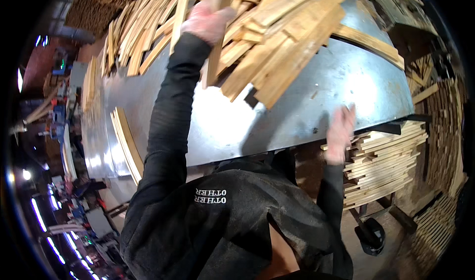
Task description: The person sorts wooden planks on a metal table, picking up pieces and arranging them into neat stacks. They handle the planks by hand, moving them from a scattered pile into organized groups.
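Observation:
My left hand [207, 22] reaches far over the metal table [222, 116], fingers wrapped round an upright wooden slat [213, 65]. The slat's lower end hangs just in front of a loose heap of pale wooden slats [297, 47]. My right hand [340, 134] is above the table's near right edge, slightly blurred. Its fingers look stretched out, with nothing seen in them. Beside it, below the tabletop, is a neat stack of pale slats [381, 163].
A few slats [126, 141] lie together at the table's left, by my left arm. Darker stacked wood [443, 136] stands at the far right. A dark pedal-like object [371, 236] rests on the floor. Machinery [59, 116] lines the left side.

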{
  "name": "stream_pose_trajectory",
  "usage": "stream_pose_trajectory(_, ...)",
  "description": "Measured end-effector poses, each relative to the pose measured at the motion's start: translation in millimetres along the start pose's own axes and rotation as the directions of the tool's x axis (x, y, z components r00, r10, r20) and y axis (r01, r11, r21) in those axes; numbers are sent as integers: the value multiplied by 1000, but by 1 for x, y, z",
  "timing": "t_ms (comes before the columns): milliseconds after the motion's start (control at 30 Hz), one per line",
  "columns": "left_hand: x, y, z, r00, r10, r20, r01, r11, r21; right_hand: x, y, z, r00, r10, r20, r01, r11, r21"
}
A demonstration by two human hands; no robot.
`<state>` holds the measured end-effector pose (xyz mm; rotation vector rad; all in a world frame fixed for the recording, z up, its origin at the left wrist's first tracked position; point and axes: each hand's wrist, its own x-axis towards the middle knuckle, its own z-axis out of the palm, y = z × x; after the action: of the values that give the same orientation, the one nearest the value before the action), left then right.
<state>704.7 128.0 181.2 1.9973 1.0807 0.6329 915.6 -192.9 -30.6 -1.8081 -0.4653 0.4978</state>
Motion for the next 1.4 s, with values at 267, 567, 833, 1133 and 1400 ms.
stream_pose_trajectory(267, -230, -224, -126, 889, -456, 39, 195, 301, -934, 26, -27, 196, 989, -90, 118, 38, 924, 381)
stream_pose_trajectory(567, -286, -306, -146, 627, -766, -141, 308, 410, -858, -204, -153, 296, 650, -357, 671, 317, 930, 188)
stream_pose_trajectory(833, -271, -367, -126, 594, -792, -142, 430, 462, -776, -253, -130, 438, 312, 12, 950, 778, 571, -262)
stream_pose_trajectory(1133, -262, -363, -120, 556, -830, -49, 296, 252, -921, -53, -180, 677, 781, -271, 563, 615, 485, -621)
stream_pose_trajectory(1400, -240, -361, -123, 504, -863, -33, 274, 197, -941, -125, -171, 578, 340, -151, 928, 595, 799, -88)
